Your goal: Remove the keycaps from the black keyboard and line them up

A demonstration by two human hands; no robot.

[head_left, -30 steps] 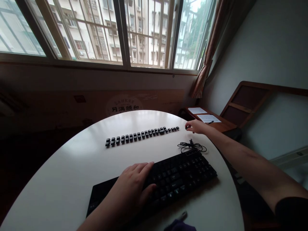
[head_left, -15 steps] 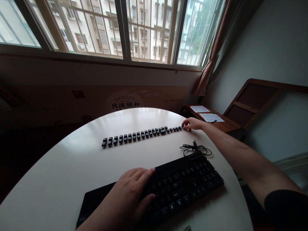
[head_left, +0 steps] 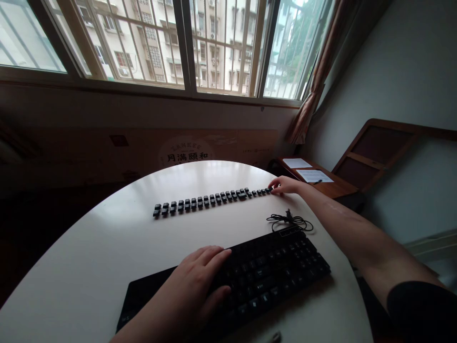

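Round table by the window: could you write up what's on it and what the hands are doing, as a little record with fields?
Surface: white table with a curved edge
Nearest large item: black keyboard, set at a slant
Small pieces: black keycaps beyond the keyboard, in two rows thinning to one at the right end
Wiring: black cable, bundled, behind the keyboard's right end
Left side: left hand lying palm down on the keyboard
Right side: right hand, fingertips at the keycaps' right end
Unclear: whether those fingertips grip a keycap
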